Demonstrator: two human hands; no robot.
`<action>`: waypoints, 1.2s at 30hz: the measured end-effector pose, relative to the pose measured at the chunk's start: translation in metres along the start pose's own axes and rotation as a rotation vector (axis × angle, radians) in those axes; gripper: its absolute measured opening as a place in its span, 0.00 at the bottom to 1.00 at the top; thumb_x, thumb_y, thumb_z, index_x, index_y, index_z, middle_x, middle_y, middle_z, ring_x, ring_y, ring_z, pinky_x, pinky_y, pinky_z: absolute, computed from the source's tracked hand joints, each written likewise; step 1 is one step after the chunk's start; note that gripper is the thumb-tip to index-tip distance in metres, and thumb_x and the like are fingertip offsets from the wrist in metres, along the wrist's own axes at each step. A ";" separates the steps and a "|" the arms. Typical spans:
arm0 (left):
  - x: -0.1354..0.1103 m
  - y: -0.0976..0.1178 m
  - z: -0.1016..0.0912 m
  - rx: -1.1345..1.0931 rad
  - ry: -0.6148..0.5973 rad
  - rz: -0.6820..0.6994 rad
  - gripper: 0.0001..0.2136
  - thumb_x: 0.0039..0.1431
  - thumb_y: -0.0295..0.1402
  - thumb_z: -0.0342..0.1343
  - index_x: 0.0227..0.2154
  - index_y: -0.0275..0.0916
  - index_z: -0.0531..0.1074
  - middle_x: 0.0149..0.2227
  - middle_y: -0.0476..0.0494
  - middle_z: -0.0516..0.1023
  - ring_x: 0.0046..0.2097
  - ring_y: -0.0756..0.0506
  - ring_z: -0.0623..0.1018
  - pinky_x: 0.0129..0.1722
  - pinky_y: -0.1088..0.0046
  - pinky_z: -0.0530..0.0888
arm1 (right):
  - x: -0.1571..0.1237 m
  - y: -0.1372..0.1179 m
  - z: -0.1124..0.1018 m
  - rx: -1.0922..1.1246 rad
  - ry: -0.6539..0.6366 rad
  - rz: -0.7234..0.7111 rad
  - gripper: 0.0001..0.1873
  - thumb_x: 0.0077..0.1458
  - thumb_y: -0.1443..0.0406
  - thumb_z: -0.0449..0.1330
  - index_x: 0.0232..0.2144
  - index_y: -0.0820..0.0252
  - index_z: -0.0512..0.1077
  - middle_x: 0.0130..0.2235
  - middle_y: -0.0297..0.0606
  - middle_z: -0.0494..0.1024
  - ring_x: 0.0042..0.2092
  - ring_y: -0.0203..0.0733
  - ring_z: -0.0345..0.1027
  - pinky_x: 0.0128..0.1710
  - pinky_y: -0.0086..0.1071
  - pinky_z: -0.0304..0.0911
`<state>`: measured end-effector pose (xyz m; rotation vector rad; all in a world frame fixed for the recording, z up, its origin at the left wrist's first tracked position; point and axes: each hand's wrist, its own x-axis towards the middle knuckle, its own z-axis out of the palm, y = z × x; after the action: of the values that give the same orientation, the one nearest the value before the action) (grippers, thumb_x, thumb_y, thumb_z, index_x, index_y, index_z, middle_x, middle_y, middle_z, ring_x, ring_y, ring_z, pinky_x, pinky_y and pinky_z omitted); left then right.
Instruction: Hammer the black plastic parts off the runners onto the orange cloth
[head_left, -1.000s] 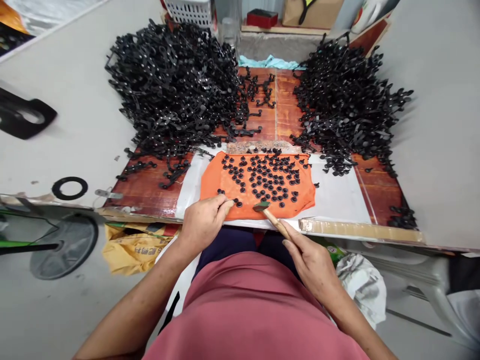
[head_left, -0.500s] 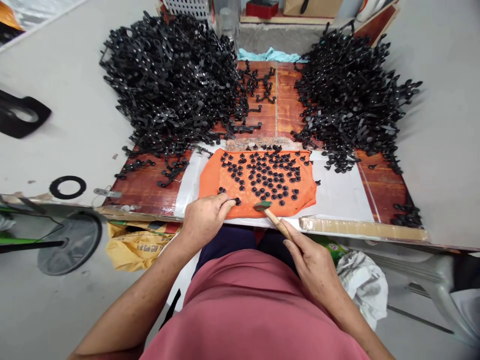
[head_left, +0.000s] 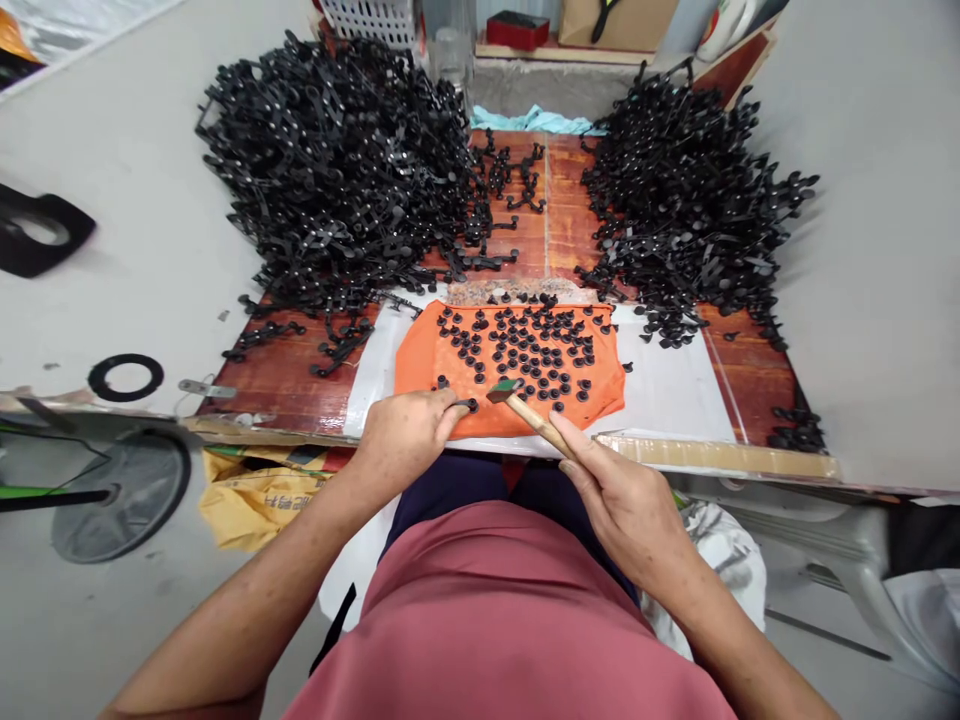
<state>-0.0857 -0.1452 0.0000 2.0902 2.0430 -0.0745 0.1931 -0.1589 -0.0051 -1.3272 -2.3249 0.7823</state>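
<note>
My right hand [head_left: 626, 500] is closed around the wooden handle of a small hammer [head_left: 534, 418]. The hammer's dark head is raised a little above an orange cloth [head_left: 416, 360]. My left hand [head_left: 409, 430] pinches a small black plastic piece [head_left: 466, 404] at the cloth's near edge, with a round end showing beyond the fingertips. Most of that piece is hidden by the fingers. Many small black round-based pegs [head_left: 525, 340] stand upright on the cloth, behind both hands.
Large heaps of black plastic pieces lie at the back left [head_left: 337, 170] and back right [head_left: 690, 200] of the reddish wooden board [head_left: 566, 220]. A white basket [head_left: 371, 22], a red box [head_left: 517, 30] and a light-blue cloth [head_left: 536, 120] are behind. A black ring [head_left: 126, 377] lies left.
The hammer head has moved left and slightly up, closer to the piece in my left hand. My left hand keeps its pinch in nearly the same place. The camera view has shifted slightly.
</note>
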 end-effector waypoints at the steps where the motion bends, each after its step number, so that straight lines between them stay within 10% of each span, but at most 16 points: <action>1: 0.001 0.000 -0.001 0.003 -0.006 0.003 0.17 0.72 0.42 0.47 0.40 0.43 0.81 0.40 0.42 0.87 0.41 0.40 0.84 0.31 0.70 0.67 | 0.002 -0.003 0.000 0.008 0.016 -0.024 0.28 0.73 0.64 0.50 0.72 0.48 0.57 0.57 0.41 0.81 0.50 0.44 0.80 0.49 0.35 0.74; 28: -0.001 -0.010 0.012 -0.120 0.022 -0.007 0.15 0.70 0.41 0.49 0.40 0.44 0.81 0.38 0.44 0.87 0.37 0.42 0.83 0.30 0.71 0.66 | 0.021 -0.004 0.017 -0.018 -0.103 0.020 0.28 0.73 0.64 0.47 0.72 0.50 0.58 0.47 0.39 0.85 0.42 0.45 0.81 0.42 0.34 0.72; 36: -0.002 -0.017 0.017 -0.364 0.063 -0.002 0.18 0.70 0.44 0.45 0.32 0.42 0.76 0.28 0.48 0.80 0.29 0.47 0.76 0.31 0.72 0.62 | 0.044 -0.014 0.017 0.175 -0.001 0.128 0.17 0.67 0.63 0.56 0.55 0.54 0.75 0.37 0.33 0.83 0.34 0.41 0.76 0.36 0.30 0.66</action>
<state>-0.1005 -0.1500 -0.0184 1.8842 1.9192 0.3407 0.1522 -0.1310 -0.0082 -1.4074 -2.1330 1.0016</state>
